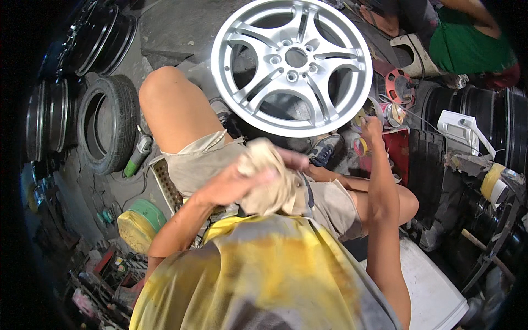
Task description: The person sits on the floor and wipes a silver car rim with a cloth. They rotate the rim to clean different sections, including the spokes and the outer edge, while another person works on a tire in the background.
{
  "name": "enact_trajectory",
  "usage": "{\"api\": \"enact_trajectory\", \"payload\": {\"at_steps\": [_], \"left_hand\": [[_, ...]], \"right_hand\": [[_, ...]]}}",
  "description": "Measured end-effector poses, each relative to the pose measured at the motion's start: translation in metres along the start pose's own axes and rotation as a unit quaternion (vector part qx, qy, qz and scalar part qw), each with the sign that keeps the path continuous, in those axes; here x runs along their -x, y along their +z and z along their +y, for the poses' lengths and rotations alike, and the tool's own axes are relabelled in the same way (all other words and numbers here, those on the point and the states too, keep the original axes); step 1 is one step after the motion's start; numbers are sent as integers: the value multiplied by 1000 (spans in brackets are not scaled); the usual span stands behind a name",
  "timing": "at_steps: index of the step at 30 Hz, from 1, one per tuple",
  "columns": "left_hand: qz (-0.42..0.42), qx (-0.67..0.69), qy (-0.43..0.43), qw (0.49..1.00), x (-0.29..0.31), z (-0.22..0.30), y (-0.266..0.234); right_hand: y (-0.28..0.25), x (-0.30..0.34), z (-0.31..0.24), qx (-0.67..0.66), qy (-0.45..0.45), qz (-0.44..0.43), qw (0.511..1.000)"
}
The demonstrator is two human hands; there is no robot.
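Observation:
A beige cloth (269, 181), blurred by motion, is bunched in my left hand (231, 179) above my lap. Ahead of my knees rests a silver multi-spoke wheel rim (297, 118), its face turned up. My right hand (372, 130) reaches out to the rim's lower right side, with fingers curled; whatever they grip is too small to make out. Close by that hand are a can (392, 115) and a small yellow roll (361, 147). Neither hand touches the rim's face.
At left stand a black tyre (108, 124), dark rims (52, 115) and a green-grey angle grinder (137, 154). A yellow-green container (141, 223) sits by my left elbow. To the right are a red case (397, 157) and dark wheels (467, 107). Another person in green (467, 47) sits at upper right.

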State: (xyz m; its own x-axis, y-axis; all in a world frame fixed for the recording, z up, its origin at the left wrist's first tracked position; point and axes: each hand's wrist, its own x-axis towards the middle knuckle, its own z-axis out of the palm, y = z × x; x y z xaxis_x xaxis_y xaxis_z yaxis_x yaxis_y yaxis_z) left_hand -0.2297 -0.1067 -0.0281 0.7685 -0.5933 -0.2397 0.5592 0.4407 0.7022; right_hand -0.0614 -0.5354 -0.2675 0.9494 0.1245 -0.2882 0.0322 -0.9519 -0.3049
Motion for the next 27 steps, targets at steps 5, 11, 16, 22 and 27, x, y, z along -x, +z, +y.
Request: {"api": "enact_trajectory", "payload": {"at_steps": [5, 11, 16, 22, 27], "left_hand": [[43, 253, 36, 966, -17, -27, -5], [84, 387, 15, 918, -30, -12, -10], [89, 292, 32, 952, -35, 13, 5], [158, 56, 147, 975, -65, 55, -14], [136, -43, 155, 978, -84, 45, 0]], "right_hand": [[63, -15, 47, 60, -1, -19, 998], [-70, 36, -27, -48, 23, 65, 996], [-102, 75, -56, -125, 66, 121, 983], [-115, 101, -92, -222, 91, 151, 959], [-111, 124, -137, -388, 139, 133, 901]]}}
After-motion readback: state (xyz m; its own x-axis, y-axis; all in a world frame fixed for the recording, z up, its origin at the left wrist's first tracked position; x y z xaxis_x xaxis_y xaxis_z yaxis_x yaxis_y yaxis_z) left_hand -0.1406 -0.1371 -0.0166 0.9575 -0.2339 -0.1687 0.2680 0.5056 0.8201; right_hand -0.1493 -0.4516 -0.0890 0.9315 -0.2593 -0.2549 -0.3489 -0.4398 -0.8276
